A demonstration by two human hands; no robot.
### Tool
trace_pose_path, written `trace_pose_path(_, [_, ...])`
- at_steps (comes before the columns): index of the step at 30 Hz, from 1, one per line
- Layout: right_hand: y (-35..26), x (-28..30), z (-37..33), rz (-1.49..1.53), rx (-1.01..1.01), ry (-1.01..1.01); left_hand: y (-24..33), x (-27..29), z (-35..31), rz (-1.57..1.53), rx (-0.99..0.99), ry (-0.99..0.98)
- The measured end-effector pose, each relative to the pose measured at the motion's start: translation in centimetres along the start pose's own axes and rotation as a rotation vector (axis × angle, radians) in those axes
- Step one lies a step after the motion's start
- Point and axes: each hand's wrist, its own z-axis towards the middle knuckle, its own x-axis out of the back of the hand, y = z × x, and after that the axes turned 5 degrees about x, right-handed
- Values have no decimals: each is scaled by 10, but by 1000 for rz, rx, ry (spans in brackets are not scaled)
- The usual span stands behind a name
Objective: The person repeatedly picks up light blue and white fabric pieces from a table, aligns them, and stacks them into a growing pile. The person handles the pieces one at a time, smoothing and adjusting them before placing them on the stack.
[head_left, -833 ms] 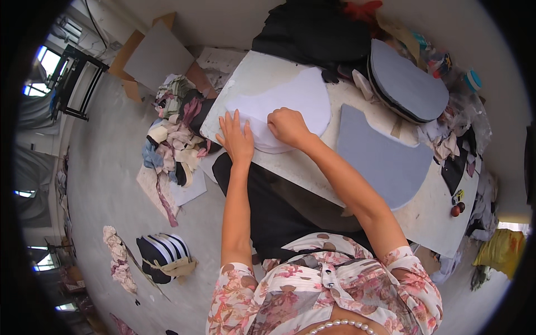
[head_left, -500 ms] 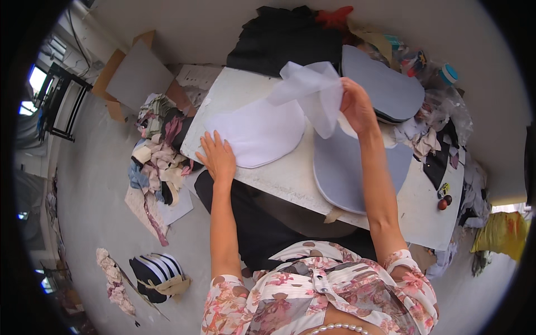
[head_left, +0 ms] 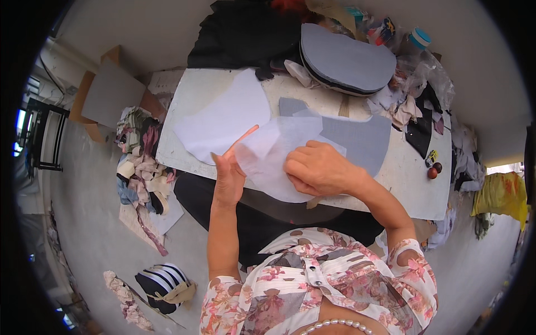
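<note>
A: Your left hand (head_left: 229,180) is raised at the near edge of the bench (head_left: 416,192), fingers (head_left: 241,139) stretched out straight and close together, just touching the rim of the thin white sheet (head_left: 267,159). It isn't pinching anything that I can see.

B: And your right hand (head_left: 315,167) lies on that sheet with the fingers curled and pressed down, holding it over the grey cut piece (head_left: 360,139).

A: The sheet hangs a little past the bench edge toward you. I'd judge that if your right hand lifts while the left only brushes it, the sheet could slide off onto the floor.

B: It could also crease under your knuckles, or drag the grey piece askew if you push sideways.

A: The larger white sheet (head_left: 220,120) lies just beside it, to your left. A sweep of your left hand could shift that one too.
</note>
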Motion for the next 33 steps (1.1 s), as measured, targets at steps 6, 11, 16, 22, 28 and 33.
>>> trace_pose_path(6, [-7,-25,-2,-32,52,-19,18,-19,-1,480,-6,115])
trace_pose_path(11, [-8,-14,4,-13,-1,5,18,-14,-5,461,-66,218])
trace_pose_path(16, [22,14,29,293,-94,281,29,-21,-13,798,-170,248])
trace_pose_path(22, [45,31,-14,129,-151,-149,49,-30,-32,1085,-558,129])
trace_pose_path(28, [9,87,-88,347,-375,51,46,-18,-48,514,-380,161])
trace_pose_path(33, [12,88,-128,577,-659,470,22,-25,7,367,-121,226])
